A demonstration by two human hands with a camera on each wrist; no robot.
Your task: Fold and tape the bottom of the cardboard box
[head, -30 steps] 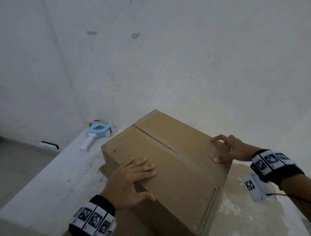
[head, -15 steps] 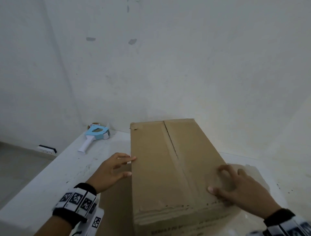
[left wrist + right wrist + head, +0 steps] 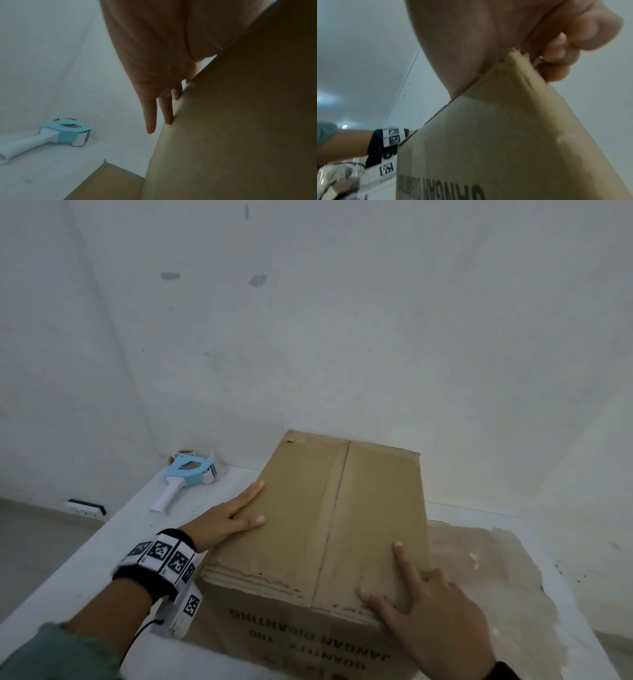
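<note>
Pressing flat fingers of the left hand (image 3: 222, 520) and right hand (image 3: 431, 611) on the untaped cardboard box (image 3: 329, 529), flaps looked ready to spring open once either reached for the tape dispenser (image 3: 186, 477).

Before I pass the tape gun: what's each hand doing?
Left hand: open, flat against the box.
Right hand: open, pressing the box top.

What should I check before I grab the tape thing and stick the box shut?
1. Flaps of the cardboard box folded flat: ok.
2. Middle seam closed: ok, flaps meet, no tape on it yet.
3. Left hand holding the box's left edge: ok, fingers straight.
4. Right hand pressing the near right corner: ok.
5. Tape dispenser free to grab: ok, lying on the table left of the box.
6. Enough tape loaded: cannot tell.
</note>
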